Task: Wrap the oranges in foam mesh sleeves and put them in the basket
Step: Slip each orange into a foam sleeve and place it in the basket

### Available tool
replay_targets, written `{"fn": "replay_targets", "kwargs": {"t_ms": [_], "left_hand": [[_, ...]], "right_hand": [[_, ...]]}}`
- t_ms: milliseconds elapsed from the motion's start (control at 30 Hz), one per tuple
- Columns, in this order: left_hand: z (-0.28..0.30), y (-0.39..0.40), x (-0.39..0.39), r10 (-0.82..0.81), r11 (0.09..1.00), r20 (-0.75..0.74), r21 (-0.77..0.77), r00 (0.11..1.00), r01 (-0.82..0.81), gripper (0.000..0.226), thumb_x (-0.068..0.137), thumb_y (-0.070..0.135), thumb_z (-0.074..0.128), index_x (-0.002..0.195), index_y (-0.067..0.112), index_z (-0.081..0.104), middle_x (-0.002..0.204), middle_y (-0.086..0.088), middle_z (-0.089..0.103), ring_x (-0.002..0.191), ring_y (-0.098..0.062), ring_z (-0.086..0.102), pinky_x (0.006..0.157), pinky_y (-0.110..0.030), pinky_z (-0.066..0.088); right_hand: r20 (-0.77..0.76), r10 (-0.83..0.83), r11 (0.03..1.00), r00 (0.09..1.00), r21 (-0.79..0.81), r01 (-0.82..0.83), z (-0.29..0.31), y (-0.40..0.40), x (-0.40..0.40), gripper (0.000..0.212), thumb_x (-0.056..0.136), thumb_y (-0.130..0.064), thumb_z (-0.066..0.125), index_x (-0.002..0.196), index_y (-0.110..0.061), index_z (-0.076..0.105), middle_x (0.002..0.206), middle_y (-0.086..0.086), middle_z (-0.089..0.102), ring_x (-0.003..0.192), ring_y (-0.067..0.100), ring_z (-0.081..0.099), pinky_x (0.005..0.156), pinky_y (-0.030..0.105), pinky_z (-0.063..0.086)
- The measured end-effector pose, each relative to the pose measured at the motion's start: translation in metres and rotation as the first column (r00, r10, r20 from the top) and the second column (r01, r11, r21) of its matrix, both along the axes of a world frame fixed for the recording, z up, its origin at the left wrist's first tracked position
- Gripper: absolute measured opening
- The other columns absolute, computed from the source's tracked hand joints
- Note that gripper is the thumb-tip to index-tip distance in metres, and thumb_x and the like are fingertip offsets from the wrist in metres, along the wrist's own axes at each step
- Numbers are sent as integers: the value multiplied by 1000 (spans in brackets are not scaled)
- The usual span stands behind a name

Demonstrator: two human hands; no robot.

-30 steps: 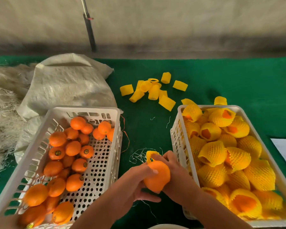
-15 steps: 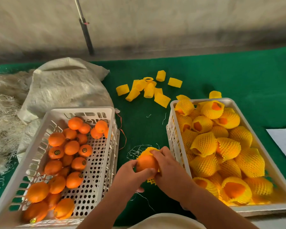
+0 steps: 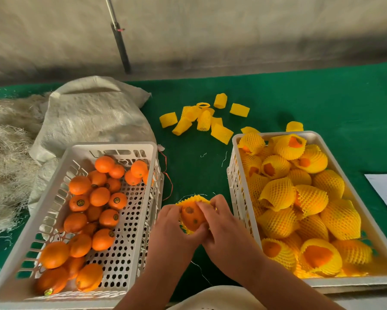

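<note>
My left hand (image 3: 177, 229) and right hand (image 3: 224, 229) both curl round one orange (image 3: 191, 218), fingers pinching the yellow foam sleeve (image 3: 193, 199) over its far side; near face bare. My hands hide most of the sleeve. A second ago it was only a tab on top. Bare oranges sit in the left basket (image 3: 112, 148), wrapped ones in the right basket (image 3: 275, 134). Loose sleeves (image 3: 201, 119) lie far, between them.
</note>
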State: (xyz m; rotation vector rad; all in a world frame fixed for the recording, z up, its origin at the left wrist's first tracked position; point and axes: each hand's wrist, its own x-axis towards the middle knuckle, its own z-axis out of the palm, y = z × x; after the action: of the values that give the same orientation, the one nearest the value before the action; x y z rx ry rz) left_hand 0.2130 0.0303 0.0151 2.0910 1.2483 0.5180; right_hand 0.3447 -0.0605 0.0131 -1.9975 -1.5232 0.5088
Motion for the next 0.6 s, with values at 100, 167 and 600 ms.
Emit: {"fn": "replay_targets", "kwargs": {"t_ms": [100,167,600], "left_hand": [[4,2,1,36,954,176,-298,984,18,54,64,68,80,108,40,66,105,17,66,95,-4,67,82,-28,61],[7,5,-1,55,881,283,-465,957,87,58,60,65,82,111,41,68,109,14,70,104,-6,69,88,-36,62],[1,1,7,47,999,103,-18,994,-45,68,67,81,65,119,36,61,110,24,54,97,3,56,76,-16,49]], "right_hand": [[19,-11,1000,1000,-15,11,0,-3,0,66,99,-35,68,151,-37,27,139,-13,29,105,6,56,84,-3,37],[34,-27,999,999,-29,28,1,-4,0,70,97,-31,70,152,-37,27,141,-13,29,107,7,54,82,-7,31],[57,18,998,998,61,-22,9,-2,-6,63,104,-31,61,155,-37,26,139,-12,31,102,3,54,85,-5,35]]}}
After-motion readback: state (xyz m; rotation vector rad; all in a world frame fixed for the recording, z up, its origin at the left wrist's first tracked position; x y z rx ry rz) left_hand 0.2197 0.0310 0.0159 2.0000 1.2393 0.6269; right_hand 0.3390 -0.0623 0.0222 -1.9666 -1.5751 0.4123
